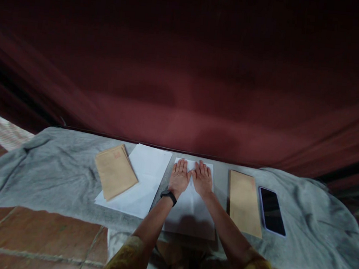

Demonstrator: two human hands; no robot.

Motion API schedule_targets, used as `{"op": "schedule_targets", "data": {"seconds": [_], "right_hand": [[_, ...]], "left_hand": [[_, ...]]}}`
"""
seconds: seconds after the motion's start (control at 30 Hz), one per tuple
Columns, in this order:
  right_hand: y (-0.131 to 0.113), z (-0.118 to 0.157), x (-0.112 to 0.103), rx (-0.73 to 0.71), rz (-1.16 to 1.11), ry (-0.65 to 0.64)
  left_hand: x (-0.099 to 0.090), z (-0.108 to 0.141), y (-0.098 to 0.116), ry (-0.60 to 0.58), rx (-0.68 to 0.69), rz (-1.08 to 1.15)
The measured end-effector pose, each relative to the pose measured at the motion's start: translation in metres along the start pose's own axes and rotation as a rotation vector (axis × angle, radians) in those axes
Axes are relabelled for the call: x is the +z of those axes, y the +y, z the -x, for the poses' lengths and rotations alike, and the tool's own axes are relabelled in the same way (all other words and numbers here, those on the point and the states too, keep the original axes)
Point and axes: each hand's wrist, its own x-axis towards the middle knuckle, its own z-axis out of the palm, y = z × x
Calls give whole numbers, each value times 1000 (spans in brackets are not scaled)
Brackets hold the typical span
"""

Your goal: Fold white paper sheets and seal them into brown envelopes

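Note:
A white sheet of paper [187, 213] lies directly in front of me on the grey cloth. My left hand [180, 178] rests flat on its upper part, fingers stretched away from me, a dark band round the wrist. Beside it, my right hand [202, 180] is also laid flat on the sheet, fingers spread, the thumbs of both hands close together. A faint crease seems to run down the sheet between and below the hands. Left of the sheet are more white papers [150, 170], partly covered by a stack of brown envelopes [116, 174].
To the right lie a brown envelope pile [245, 202] and a phone [273, 211] with a dark screen. The grey cloth [58, 169] covers a narrow surface against a dark red panel [184, 88]. Brown floor tiles [37, 230] show below, and striped fabric [4, 129] at far left.

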Motion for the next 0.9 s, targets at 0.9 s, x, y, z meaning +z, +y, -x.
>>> {"op": "schedule_targets", "data": {"seconds": [0.9], "right_hand": [[-19, 114, -15, -125, -117, 83]], "left_hand": [[-25, 124, 11, 88, 111, 16]]}}
